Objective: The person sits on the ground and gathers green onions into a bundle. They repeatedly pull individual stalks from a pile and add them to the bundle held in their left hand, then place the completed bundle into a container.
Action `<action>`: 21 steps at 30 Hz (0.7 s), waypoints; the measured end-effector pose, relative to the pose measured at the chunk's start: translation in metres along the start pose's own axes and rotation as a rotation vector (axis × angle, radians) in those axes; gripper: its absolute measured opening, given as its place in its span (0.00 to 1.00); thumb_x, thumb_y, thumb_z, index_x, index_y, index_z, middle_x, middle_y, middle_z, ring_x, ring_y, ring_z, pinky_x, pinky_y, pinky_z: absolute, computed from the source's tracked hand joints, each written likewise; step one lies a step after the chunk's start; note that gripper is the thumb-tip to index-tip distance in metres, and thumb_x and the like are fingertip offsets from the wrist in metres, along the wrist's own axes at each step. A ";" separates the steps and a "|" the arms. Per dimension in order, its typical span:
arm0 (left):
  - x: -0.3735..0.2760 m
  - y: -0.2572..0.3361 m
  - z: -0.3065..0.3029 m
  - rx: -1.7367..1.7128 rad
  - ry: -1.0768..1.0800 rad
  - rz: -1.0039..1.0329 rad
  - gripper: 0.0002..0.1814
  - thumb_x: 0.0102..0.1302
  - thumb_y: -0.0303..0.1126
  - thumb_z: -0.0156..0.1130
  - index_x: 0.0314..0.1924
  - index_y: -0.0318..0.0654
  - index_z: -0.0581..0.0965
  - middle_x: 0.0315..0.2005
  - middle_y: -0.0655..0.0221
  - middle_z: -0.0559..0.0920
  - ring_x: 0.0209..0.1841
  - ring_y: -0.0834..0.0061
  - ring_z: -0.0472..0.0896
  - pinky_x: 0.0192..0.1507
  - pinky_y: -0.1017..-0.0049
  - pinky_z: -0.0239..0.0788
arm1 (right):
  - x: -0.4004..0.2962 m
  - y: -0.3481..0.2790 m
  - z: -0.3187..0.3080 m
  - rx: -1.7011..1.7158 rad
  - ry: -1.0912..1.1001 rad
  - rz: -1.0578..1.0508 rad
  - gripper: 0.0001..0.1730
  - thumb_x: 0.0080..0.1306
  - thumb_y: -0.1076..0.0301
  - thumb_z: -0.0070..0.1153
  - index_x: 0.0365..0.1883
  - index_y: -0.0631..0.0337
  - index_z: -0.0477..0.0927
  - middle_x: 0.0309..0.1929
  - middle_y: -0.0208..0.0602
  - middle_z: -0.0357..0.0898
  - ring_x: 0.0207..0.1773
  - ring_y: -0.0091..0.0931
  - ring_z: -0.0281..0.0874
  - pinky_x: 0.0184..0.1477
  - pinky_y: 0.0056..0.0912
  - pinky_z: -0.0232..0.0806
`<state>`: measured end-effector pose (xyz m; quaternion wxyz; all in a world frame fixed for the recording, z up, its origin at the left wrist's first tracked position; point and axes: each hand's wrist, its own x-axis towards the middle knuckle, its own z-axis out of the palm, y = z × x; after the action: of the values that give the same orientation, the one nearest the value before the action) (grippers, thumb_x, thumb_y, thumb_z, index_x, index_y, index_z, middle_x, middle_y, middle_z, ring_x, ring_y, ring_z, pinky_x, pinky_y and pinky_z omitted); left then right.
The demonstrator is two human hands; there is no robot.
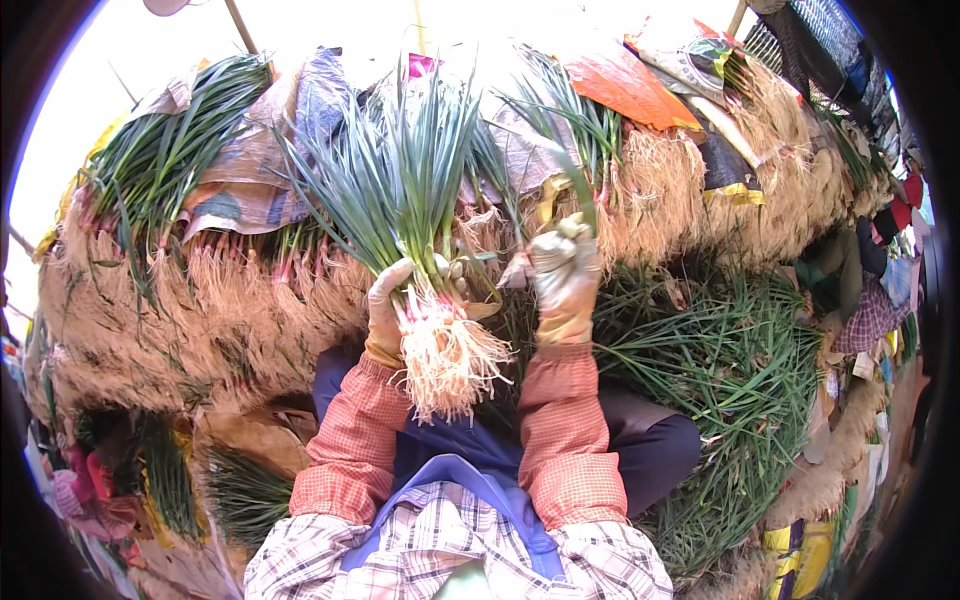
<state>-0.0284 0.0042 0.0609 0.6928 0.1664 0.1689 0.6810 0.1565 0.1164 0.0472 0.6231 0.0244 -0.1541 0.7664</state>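
My left hand [386,307], in a soiled glove, is wrapped around a bunch of spring onions [420,195] just above the pinkish stem bases. The long leaves fan upward, and the pale roots [450,364] hang below the hand towards my lap. To the right of the bunch, my gloved right hand [566,274] is closed like a fist and blurred. A long green leaf [577,176] sticks up out of that fist. Right behind both hands rises a stacked bank of spring onions [247,300] with its roots facing me.
Plastic sacks [247,157] and an orange sheet [630,86] lie over the stack. Loose green leaves [742,390] form a heap beside my knee [660,450]. More onion bundles [169,480] lie at the lower left. People [874,300] sit at the far right and lower left.
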 end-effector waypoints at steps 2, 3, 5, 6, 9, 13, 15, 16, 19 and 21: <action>-0.005 0.002 -0.009 -0.066 -0.069 0.007 0.24 0.67 0.44 0.55 0.47 0.26 0.77 0.43 0.48 0.82 0.41 0.58 0.84 0.43 0.57 0.84 | 0.006 -0.010 -0.011 -0.241 0.079 0.051 0.14 0.73 0.64 0.55 0.53 0.60 0.76 0.29 0.28 0.81 0.30 0.19 0.80 0.24 0.22 0.69; -0.007 0.002 -0.008 -0.086 -0.088 0.011 0.24 0.67 0.44 0.55 0.48 0.25 0.77 0.44 0.48 0.82 0.41 0.58 0.84 0.44 0.57 0.84 | 0.000 -0.010 0.003 -0.410 0.077 0.248 0.18 0.72 0.60 0.57 0.55 0.61 0.76 0.29 0.29 0.81 0.30 0.18 0.79 0.27 0.21 0.70; -0.006 -0.001 -0.003 -0.055 -0.031 0.034 0.25 0.67 0.45 0.54 0.49 0.26 0.76 0.40 0.47 0.83 0.38 0.57 0.85 0.39 0.58 0.83 | -0.003 0.005 -0.002 -0.874 -0.135 0.593 0.23 0.71 0.57 0.59 0.57 0.62 0.76 0.29 0.28 0.81 0.28 0.17 0.77 0.31 0.20 0.69; -0.005 -0.002 -0.006 0.000 -0.001 0.044 0.25 0.67 0.45 0.54 0.50 0.26 0.76 0.39 0.48 0.83 0.36 0.57 0.85 0.37 0.59 0.83 | -0.004 0.027 0.002 -0.989 -0.237 0.599 0.24 0.70 0.56 0.61 0.56 0.64 0.76 0.30 0.27 0.80 0.28 0.17 0.75 0.32 0.20 0.69; -0.009 0.006 -0.012 0.135 0.073 0.048 0.26 0.68 0.46 0.54 0.51 0.27 0.77 0.36 0.49 0.84 0.33 0.56 0.85 0.35 0.61 0.83 | -0.007 0.039 0.021 -1.141 -0.387 0.592 0.24 0.69 0.54 0.63 0.55 0.63 0.78 0.32 0.27 0.81 0.29 0.17 0.74 0.34 0.24 0.69; -0.014 0.007 0.000 0.126 0.138 -0.014 0.25 0.68 0.45 0.54 0.51 0.27 0.76 0.40 0.50 0.84 0.38 0.56 0.85 0.40 0.59 0.82 | -0.009 0.043 0.018 -1.636 -0.518 0.210 0.14 0.70 0.58 0.60 0.48 0.56 0.80 0.28 0.35 0.83 0.27 0.28 0.80 0.32 0.36 0.72; -0.013 0.010 -0.013 0.121 0.028 -0.119 0.25 0.67 0.44 0.57 0.51 0.27 0.76 0.43 0.50 0.83 0.43 0.57 0.84 0.44 0.58 0.81 | -0.006 0.038 0.009 -2.173 -0.668 -0.176 0.11 0.71 0.60 0.58 0.45 0.56 0.78 0.26 0.37 0.83 0.25 0.34 0.81 0.29 0.38 0.71; -0.016 0.007 -0.011 0.030 0.069 -0.064 0.24 0.66 0.44 0.57 0.50 0.28 0.77 0.42 0.51 0.83 0.43 0.56 0.84 0.49 0.55 0.79 | 0.004 0.037 -0.010 -2.092 -0.548 -0.319 0.08 0.71 0.62 0.57 0.36 0.55 0.76 0.27 0.47 0.82 0.29 0.43 0.82 0.29 0.44 0.73; -0.022 0.007 -0.007 -0.132 -0.009 0.023 0.24 0.67 0.46 0.58 0.49 0.29 0.77 0.40 0.52 0.82 0.44 0.56 0.83 0.57 0.52 0.76 | 0.016 0.017 -0.033 -1.324 0.086 0.129 0.11 0.74 0.61 0.55 0.39 0.59 0.78 0.27 0.35 0.84 0.22 0.24 0.79 0.23 0.28 0.70; -0.016 0.007 -0.020 -0.209 -0.174 -0.008 0.26 0.68 0.48 0.56 0.50 0.29 0.76 0.43 0.49 0.82 0.44 0.52 0.84 0.51 0.53 0.80 | 0.016 0.024 -0.018 -0.817 0.130 0.377 0.12 0.74 0.61 0.56 0.45 0.62 0.80 0.32 0.32 0.85 0.24 0.17 0.77 0.26 0.22 0.72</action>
<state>-0.0439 -0.0116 0.0468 0.7210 0.1513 0.0368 0.6752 0.1327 0.1319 0.0284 0.4393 -0.3002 -0.4064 0.7428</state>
